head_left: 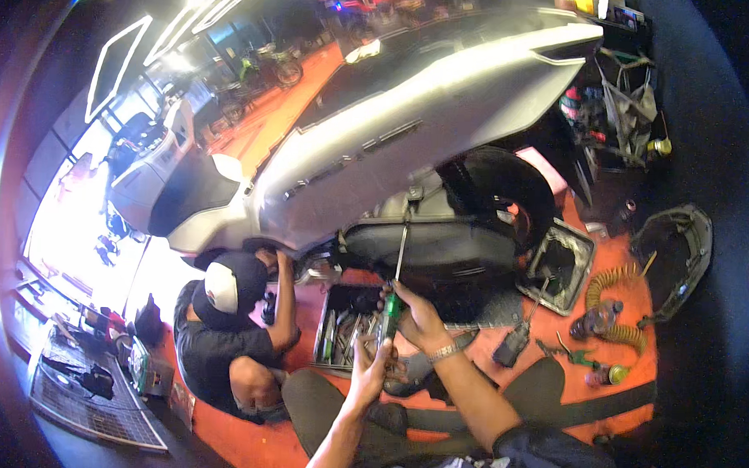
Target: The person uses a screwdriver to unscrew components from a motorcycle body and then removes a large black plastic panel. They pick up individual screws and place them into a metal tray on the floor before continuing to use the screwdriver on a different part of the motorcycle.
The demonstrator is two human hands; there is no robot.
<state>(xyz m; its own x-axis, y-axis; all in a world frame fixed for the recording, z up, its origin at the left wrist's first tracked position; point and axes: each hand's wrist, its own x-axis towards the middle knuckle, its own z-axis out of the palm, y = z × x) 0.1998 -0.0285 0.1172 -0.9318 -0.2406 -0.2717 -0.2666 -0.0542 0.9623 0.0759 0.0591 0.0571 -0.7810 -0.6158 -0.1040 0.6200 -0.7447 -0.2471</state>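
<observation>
A long screwdriver (392, 310) with a green and dark handle stands in front of me, its thin metal shaft pointing away toward the scooter. My right hand (421, 324) is closed round the upper part of the handle. Lower down, my left hand (371, 371) has its fingers on the handle's end. The shaft's far end meets a metal part (414, 192) low on the grey scooter (369, 151); whether it sits in a screw head is too small to tell. A dark exhaust cover (440, 244) lies along the scooter's side, right of the shaft.
A co-worker (231, 328) in a cap crouches to my left, reaching under the scooter. Beside them an open tool tray (331, 352) holds several tools. To my right lie a metal-rimmed tray (582, 301), a yellow coiled air hose (631, 335) and a dark tool (512, 346) on the red floor.
</observation>
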